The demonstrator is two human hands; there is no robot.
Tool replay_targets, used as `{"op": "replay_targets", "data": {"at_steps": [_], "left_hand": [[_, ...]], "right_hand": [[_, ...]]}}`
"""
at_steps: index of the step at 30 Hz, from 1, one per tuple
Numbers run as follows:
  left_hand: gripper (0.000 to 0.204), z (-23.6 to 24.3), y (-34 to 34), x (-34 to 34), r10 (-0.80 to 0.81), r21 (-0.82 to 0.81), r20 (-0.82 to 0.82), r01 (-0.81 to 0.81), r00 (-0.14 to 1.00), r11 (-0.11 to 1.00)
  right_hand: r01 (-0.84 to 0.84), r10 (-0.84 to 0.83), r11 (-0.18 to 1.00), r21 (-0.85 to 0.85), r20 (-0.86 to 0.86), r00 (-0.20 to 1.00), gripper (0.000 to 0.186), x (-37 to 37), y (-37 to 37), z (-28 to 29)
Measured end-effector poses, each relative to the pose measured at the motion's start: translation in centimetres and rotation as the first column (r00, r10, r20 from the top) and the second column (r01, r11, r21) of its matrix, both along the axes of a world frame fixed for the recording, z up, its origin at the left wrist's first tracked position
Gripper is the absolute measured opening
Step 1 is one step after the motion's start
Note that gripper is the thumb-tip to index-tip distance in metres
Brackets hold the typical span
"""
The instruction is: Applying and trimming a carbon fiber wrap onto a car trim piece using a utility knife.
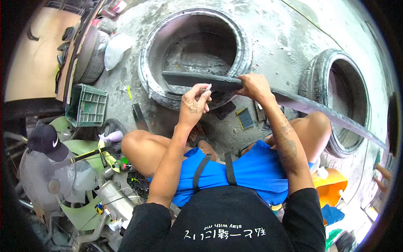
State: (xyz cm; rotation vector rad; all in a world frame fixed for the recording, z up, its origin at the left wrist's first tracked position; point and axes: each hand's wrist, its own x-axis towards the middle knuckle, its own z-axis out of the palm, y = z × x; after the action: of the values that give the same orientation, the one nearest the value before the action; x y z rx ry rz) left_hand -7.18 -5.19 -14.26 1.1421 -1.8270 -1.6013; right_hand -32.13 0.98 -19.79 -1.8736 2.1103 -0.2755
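My right hand point(254, 86) grips a long black strip point(222, 82), which runs from over the middle tire point(149, 50) down to the far right, across my right leg. Just below the strip's left part, my left hand point(195, 101) pinches a small pale piece point(208, 87) between thumb and finger; I cannot make out exactly what it is. Small dark rectangular pads point(244, 119) lie on the concrete beneath my arms, between my bent knees.
Another tire point(321, 77) stands at right. At left are a green crate point(86, 106), stacked tires with a white bag point(115, 52), a fan point(37, 180) with a black cap point(44, 143), and metal clutter. An orange container point(331, 185) sits lower right, near someone's bare skin point(382, 176).
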Motion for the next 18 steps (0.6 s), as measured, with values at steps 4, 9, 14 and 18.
{"op": "replay_targets", "data": {"at_steps": [4,9,14,18], "left_hand": [[0.021,-2.3,-0.3,-2.3,-0.089,-0.014,0.154,0.092,0.984,0.996],[0.028,-3.2,-1.6,-5.3,-0.150,-0.119,0.202,0.176,0.968,0.977],[0.028,-3.7,-2.3,-6.1,-0.181,-0.125,0.190,0.207,0.965,0.970],[0.028,-3.4,-2.9,-6.4,-0.207,-0.129,0.236,0.242,0.949,0.962]], "right_hand": [[0.030,-0.030,0.999,0.045,0.001,1.000,0.051,0.1,-0.2,0.3],[0.037,-0.037,0.998,0.050,0.007,0.999,0.049,-0.4,-0.1,0.1],[0.043,-0.045,0.998,0.049,0.022,0.999,0.052,-0.6,-0.5,-0.8],[0.037,-0.038,0.999,0.026,0.042,0.998,0.053,-0.6,-0.5,-0.7]]}}
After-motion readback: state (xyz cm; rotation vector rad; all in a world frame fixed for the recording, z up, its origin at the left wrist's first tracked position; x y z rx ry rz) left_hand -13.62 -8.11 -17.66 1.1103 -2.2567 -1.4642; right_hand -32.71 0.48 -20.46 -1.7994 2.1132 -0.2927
